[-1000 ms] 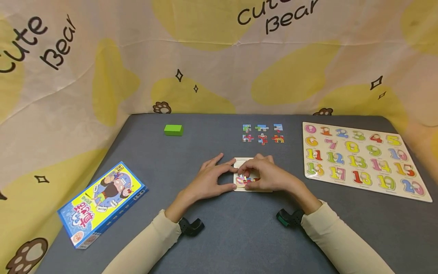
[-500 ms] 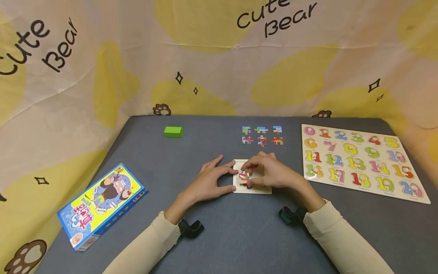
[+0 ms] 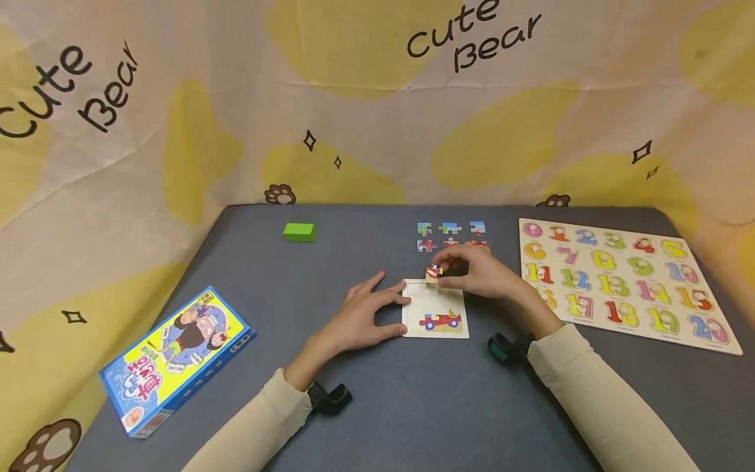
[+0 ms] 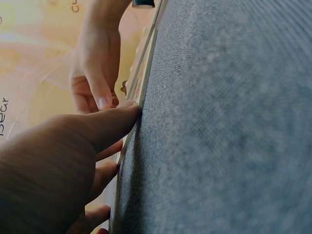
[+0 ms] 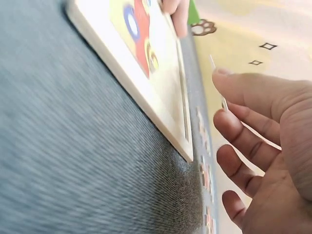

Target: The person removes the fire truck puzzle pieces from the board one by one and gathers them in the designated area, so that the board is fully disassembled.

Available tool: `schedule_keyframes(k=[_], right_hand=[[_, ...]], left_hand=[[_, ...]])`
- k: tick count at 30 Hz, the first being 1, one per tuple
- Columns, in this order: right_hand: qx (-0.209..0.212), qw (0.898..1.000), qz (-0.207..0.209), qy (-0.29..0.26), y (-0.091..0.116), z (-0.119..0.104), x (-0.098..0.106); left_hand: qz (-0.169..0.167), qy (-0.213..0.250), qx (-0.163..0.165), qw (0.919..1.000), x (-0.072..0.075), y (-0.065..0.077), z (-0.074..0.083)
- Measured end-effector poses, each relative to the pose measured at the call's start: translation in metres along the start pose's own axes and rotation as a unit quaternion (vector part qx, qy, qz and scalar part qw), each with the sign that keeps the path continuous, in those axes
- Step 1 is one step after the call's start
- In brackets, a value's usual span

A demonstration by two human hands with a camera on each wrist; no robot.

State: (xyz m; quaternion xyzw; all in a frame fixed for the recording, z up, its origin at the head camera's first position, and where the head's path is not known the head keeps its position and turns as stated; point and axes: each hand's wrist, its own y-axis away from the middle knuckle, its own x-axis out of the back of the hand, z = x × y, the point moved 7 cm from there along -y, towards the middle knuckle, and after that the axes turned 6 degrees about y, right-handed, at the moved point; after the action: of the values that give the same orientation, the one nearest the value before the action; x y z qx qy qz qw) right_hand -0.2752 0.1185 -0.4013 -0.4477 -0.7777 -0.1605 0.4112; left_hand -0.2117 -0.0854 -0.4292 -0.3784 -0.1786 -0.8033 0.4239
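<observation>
My right hand (image 3: 480,272) pinches a small puzzle piece (image 3: 433,273) between thumb and fingers, above the far edge of a shallow wooden puzzle board (image 3: 419,298). In the right wrist view the puzzle piece (image 5: 224,104) is seen nearly edge-on. Joined pieces showing a red and blue car (image 3: 440,321) lie in the board's near right part; the rest of its recess is bare. My left hand (image 3: 360,318) has its fingers spread, with thumb and fingertips against the board's left edge. In the left wrist view, the left thumb (image 4: 114,122) rests at that edge.
Several loose jigsaw pieces (image 3: 450,228) lie in two rows behind the board, partly covered by the right hand. A number board (image 3: 613,259) lies at right, a green block (image 3: 299,232) at back left, a blue and yellow box (image 3: 177,360) at left.
My right hand has lifted the puzzle piece out of the board and moved it away from me, to the far edge. The car picture is now uncovered. My left hand stays at the board's edge.
</observation>
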Motion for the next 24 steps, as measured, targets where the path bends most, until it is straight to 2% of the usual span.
schedule_keyframes(k=[4, 10, 16, 24], right_hand=[[-0.016, 0.999, 0.005, 0.043, -0.013, 0.004, 0.001], [-0.017, 0.996, 0.005, 0.082, -0.026, 0.007, -0.004], [-0.027, 0.994, 0.007, 0.102, -0.030, 0.006, -0.008], [-0.018, 0.993, 0.030, 0.116, -0.030, 0.003, -0.007]], left_hand=[[0.002, 0.000, -0.004, 1.0000, 0.000, 0.001, 0.000], [0.004, 0.003, -0.008, 1.0000, -0.002, 0.001, -0.001], [0.001, -0.001, -0.005, 1.0000, -0.004, 0.001, -0.002], [0.001, 0.001, -0.003, 1.0000, -0.003, 0.001, -0.002]])
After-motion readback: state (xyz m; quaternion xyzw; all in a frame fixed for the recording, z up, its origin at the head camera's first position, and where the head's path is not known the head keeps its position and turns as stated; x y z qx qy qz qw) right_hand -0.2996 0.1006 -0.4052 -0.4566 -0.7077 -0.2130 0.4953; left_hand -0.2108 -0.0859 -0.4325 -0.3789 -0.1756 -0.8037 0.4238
